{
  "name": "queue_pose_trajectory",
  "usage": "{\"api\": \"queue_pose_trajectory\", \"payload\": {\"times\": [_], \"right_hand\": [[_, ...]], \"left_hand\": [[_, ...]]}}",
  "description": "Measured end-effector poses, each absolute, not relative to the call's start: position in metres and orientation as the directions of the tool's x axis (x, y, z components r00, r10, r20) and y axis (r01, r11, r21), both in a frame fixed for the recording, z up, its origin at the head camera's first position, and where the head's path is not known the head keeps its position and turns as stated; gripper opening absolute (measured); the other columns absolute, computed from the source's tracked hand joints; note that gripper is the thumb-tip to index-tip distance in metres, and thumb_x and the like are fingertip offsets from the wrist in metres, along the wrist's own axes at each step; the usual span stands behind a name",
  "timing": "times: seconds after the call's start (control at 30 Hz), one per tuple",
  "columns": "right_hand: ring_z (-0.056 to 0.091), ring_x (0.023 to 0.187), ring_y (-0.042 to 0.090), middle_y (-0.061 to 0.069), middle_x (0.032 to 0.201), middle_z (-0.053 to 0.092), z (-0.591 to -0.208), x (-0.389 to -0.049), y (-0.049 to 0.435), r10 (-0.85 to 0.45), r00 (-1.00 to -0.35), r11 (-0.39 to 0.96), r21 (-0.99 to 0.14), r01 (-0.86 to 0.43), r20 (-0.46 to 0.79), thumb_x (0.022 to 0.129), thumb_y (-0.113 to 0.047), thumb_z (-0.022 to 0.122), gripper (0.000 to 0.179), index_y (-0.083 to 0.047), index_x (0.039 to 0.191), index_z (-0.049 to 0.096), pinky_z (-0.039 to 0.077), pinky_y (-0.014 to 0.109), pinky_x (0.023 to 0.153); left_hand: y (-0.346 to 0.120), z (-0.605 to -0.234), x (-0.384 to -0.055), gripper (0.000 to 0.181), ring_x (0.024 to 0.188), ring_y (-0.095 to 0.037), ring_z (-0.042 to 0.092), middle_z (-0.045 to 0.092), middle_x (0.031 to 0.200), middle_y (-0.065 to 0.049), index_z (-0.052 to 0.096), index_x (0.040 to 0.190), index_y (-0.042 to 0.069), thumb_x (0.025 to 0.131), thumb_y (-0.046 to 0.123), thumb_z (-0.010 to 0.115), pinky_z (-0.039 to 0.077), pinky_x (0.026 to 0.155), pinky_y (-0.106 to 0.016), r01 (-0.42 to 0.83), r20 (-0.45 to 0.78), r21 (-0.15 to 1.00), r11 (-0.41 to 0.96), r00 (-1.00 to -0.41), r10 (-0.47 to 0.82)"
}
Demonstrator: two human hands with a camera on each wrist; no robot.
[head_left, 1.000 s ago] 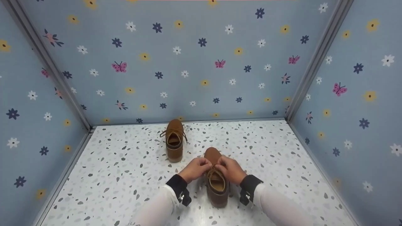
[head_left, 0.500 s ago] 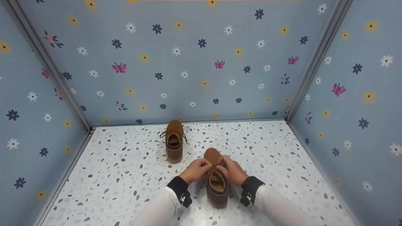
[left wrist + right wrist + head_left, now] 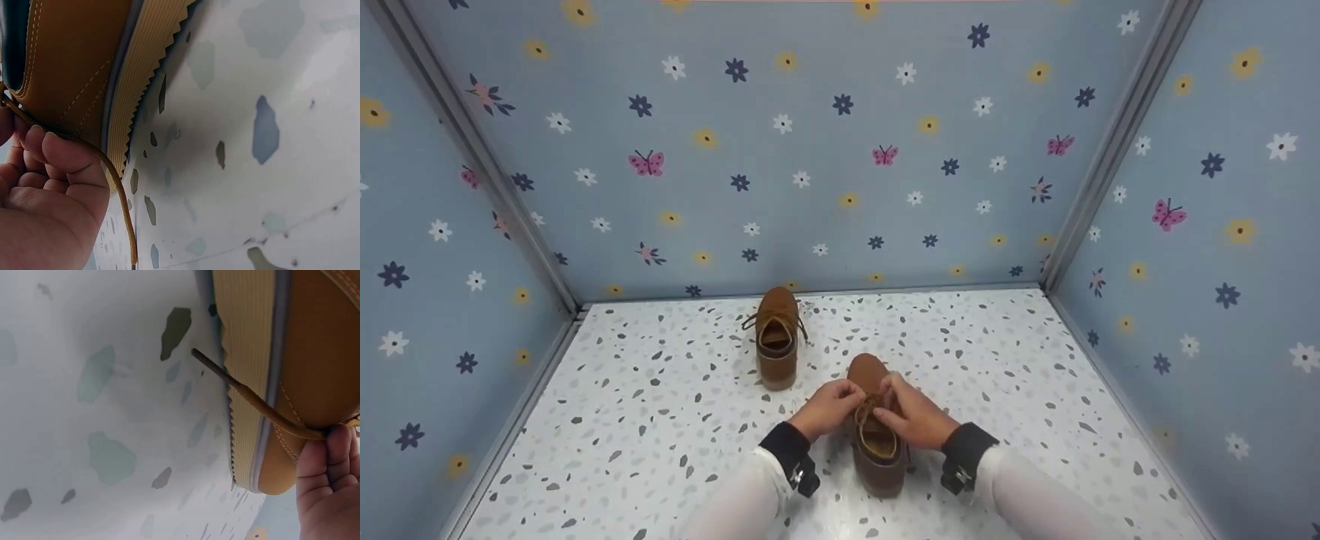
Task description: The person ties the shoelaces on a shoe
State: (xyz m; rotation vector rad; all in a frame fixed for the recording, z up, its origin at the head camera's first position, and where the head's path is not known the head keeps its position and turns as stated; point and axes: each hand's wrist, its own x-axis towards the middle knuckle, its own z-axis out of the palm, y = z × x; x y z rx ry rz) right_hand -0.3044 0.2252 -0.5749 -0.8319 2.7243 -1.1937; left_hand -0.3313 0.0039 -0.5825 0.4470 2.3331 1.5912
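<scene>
A brown lace-up shoe (image 3: 879, 476) stands upright on the speckled surface, toe pointing away from me. Over its lacing, my left hand (image 3: 823, 410) pinches a brown shoelace (image 3: 125, 202) with curled fingers; the lace's end hangs down past the sole in the left wrist view. From the other side my right hand (image 3: 921, 417) holds the lace at the shoe's throat, thumb and forefinger spread apart. In the right wrist view the tip of this shoelace (image 3: 259, 403) sticks out beyond the fingertips across the sole. The fingers partly hide the knot area.
A matching brown shoe (image 3: 777, 369) stands farther back to the left, close to the back wall, its lace tied in a bow. Blue panels (image 3: 810, 150) with flowers and butterflies enclose the white speckled surface (image 3: 660, 420) on three sides.
My right thumb and forefinger have spread apart, and the right wrist has shifted slightly outward. The left hand and both shoes stay about where they were.
</scene>
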Motion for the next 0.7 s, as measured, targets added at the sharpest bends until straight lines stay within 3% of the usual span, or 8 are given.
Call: {"api": "queue_pose_trajectory", "payload": {"times": [0.17,0.33,0.5,0.7], "right_hand": [[0.056,0.087,0.013,0.006,0.1,0.061,-0.575,-0.298,0.225,-0.47,-0.87,0.564,-0.706,-0.428,0.151,0.097,-0.034,0.074,0.035,-0.009,0.113,0.056,0.049,0.024,0.074],[0.05,0.09,0.011,0.002,0.102,0.055,-0.574,-0.29,0.22,-0.43,-0.883,0.625,-0.645,-0.44,0.187,0.084,-0.045,0.085,0.047,-0.012,0.104,0.058,0.047,0.024,0.077],[0.048,0.09,0.01,-0.003,0.102,0.049,-0.573,-0.282,0.213,-0.358,-0.918,0.694,-0.609,-0.384,0.171,0.076,-0.061,0.086,0.058,-0.017,0.099,0.056,0.047,0.025,0.076],[0.047,0.082,0.009,-0.004,0.095,0.049,-0.571,-0.274,0.206,-0.265,-0.947,0.73,-0.605,-0.32,0.181,0.074,-0.069,0.083,0.061,-0.018,0.095,0.057,0.044,0.024,0.069]], "left_hand": [[0.003,-0.583,-0.33,0.022,0.082,-0.012,0.055,0.061,0.091,0.004,0.07,0.103,0.004,0.102,0.024,0.061,0.045,0.072,-0.025,0.049,-0.083,0.95,0.307,-0.911,0.404],[0.002,-0.585,-0.329,0.02,0.08,-0.016,0.056,0.06,0.089,0.005,0.069,0.1,0.006,0.103,0.024,0.06,0.045,0.069,-0.025,0.027,-0.086,0.965,0.26,-0.907,0.411],[0.002,-0.587,-0.33,0.019,0.08,-0.016,0.056,0.059,0.086,0.007,0.068,0.095,0.013,0.104,0.028,0.06,0.046,0.068,-0.024,-0.004,-0.108,0.968,0.253,-0.909,0.402],[0.001,-0.586,-0.329,0.02,0.081,-0.018,0.056,0.059,0.086,0.006,0.068,0.096,0.011,0.104,0.027,0.061,0.046,0.068,-0.024,-0.016,-0.11,0.973,0.231,-0.91,0.4]]}}
